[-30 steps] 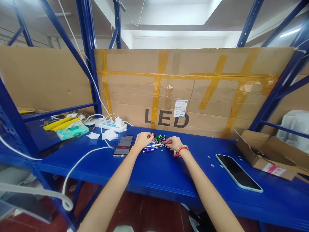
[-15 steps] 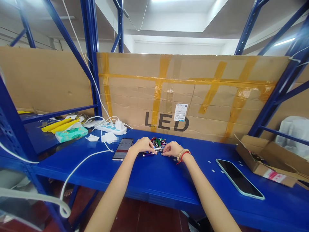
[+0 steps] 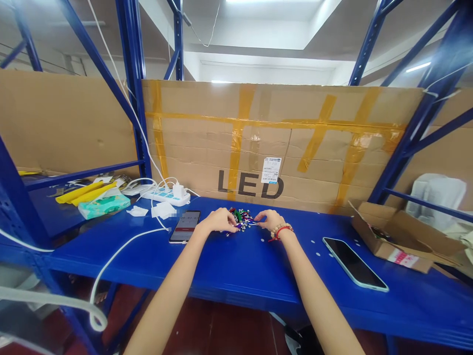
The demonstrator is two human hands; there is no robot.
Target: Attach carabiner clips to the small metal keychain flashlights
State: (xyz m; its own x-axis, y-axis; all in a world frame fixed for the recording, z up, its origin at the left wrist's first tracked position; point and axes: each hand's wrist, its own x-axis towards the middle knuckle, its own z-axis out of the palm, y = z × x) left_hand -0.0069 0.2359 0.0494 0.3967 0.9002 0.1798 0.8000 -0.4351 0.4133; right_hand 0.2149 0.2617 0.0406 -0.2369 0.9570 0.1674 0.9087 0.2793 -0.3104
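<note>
Pile of small coloured pieces point(image 3: 242, 216) on worktop point(image 3: 240, 266) sits between left hand point(image 3: 218, 220) and right hand point(image 3: 271, 219); both touch it, fingers curled, grip can't be told.

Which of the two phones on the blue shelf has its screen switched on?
The phone just beside the left hand: its screen is lit. The other phone, to the right of the right hand, is dark.
</note>
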